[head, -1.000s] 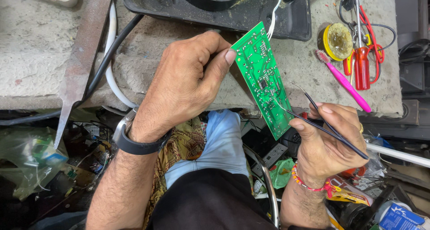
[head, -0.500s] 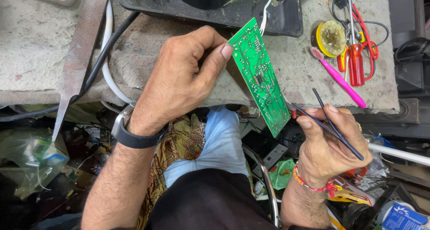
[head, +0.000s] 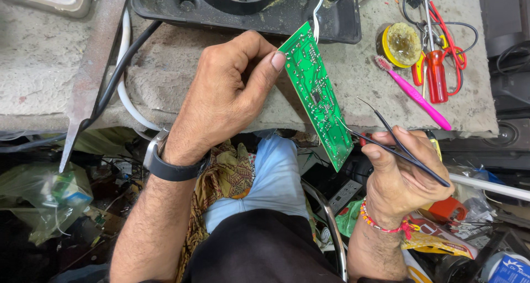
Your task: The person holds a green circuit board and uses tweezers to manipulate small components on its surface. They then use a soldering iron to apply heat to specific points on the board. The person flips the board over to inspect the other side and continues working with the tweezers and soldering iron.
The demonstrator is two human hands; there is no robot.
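The green circuit board now sits higher in the frame than a second ago, its top corner overlapping the black fan housing. The left hand sits higher with it. The right hand with its black tweezers sits slightly lower right.

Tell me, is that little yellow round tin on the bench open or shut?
Open. The yellow tin has no lid on; its yellowish, pasty contents show from above, beside the pink brush.

At centre frame my left hand grips a green circuit board; lower right, my right hand pinches black tweezers against its edge.
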